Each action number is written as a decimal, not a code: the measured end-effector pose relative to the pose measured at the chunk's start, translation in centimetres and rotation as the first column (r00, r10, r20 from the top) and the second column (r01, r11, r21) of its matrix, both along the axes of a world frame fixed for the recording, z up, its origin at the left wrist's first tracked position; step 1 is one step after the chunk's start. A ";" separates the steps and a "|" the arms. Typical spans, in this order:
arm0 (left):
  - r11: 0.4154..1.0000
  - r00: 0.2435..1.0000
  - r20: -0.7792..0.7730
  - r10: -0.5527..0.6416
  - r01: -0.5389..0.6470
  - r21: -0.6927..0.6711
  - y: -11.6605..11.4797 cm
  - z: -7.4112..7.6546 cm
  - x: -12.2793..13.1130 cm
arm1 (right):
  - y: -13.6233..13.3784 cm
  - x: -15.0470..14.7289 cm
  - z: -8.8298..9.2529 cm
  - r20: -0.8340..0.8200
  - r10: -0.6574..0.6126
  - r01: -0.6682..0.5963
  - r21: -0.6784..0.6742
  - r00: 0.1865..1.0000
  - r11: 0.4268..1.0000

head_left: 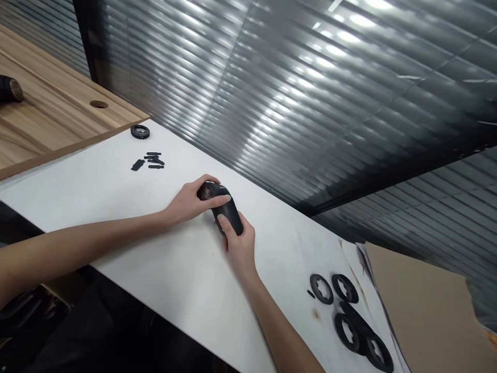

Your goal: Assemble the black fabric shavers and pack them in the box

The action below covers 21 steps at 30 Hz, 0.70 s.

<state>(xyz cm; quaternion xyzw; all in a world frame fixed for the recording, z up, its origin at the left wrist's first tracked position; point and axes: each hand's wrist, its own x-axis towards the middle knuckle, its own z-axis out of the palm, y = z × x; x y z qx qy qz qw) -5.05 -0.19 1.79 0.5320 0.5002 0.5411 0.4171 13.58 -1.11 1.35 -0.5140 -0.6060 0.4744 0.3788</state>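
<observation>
A black, rounded, elongated device (228,211) is held above the white table (163,274), its kind not clear from here. It is tilted, with a brownish round patch at its upper left end. My left hand (193,199) closes around that end, thumb across the top and fingers on the far side. My right hand (239,243) grips the lower end, thumb laid along its near side. The underside of the device is hidden by my hands. Several small flat black pieces (156,160) lie beyond my left hand.
Several black rings with notched inner edges, one a ring (321,289), lie at the right. A double black ring (140,131) sits at the far left corner. A wooden table (58,98) adjoins, bearing another black object (10,89). Cardboard (423,305) lies right; a blind-covered window stands behind.
</observation>
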 end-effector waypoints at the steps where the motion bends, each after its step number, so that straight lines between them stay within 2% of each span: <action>1: 1.000 1.000 -0.004 -0.001 0.001 -0.002 0.0 0.0 0.1 | -0.1 0.0 0.0 0.013 -0.028 0.028 0.004 1.000 1.000; 6: 1.000 1.000 0.000 0.011 -0.011 -0.013 -0.2 -0.1 0.3 | -0.1 -0.1 -0.3 0.047 -0.103 0.101 0.040 0.994 0.994; 12: 1.000 1.000 0.021 0.004 -0.003 -0.023 -0.1 -0.4 0.3 | -0.3 -0.2 -0.4 0.098 -0.081 0.073 0.090 0.992 0.993; 21: 0.999 1.000 0.026 0.004 -0.002 -0.050 -0.2 -0.2 0.2 | -0.1 0.1 -0.4 0.107 -0.029 0.023 0.059 0.994 0.998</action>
